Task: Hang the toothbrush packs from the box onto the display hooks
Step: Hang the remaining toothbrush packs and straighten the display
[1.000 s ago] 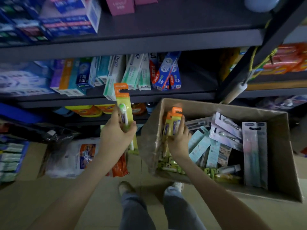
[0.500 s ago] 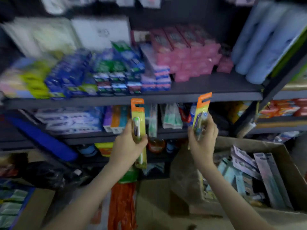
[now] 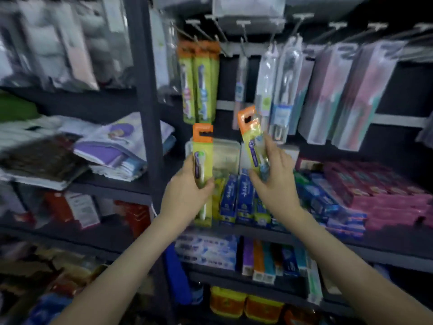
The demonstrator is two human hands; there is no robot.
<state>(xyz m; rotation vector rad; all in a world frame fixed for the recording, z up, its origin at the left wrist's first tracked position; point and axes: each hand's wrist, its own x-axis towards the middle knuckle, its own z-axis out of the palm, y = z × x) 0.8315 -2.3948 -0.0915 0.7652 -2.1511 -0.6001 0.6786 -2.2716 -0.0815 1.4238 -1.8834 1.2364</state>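
Observation:
My left hand (image 3: 187, 191) grips a green toothbrush pack with an orange top (image 3: 202, 146), held upright. My right hand (image 3: 273, 181) grips a second pack of the same kind (image 3: 251, 134), tilted to the left. Both packs are raised just below a row of matching green-and-orange packs (image 3: 199, 83) that hang from display hooks (image 3: 206, 31) on the dark back panel. A bare hook (image 3: 243, 38) juts out just right of those hanging packs. The box is out of view.
Clear and pink toothbrush packs (image 3: 351, 90) hang on hooks to the right. Toothpaste boxes (image 3: 236, 198) fill the shelf under my hands, pink boxes (image 3: 386, 191) lie at the right. A dark upright post (image 3: 145, 90) separates a left shelf with folded cloths (image 3: 112, 146).
My view has swung up from the box to the hook display. Both hands rose with their packs, the right one having lifted its pack out of the box.

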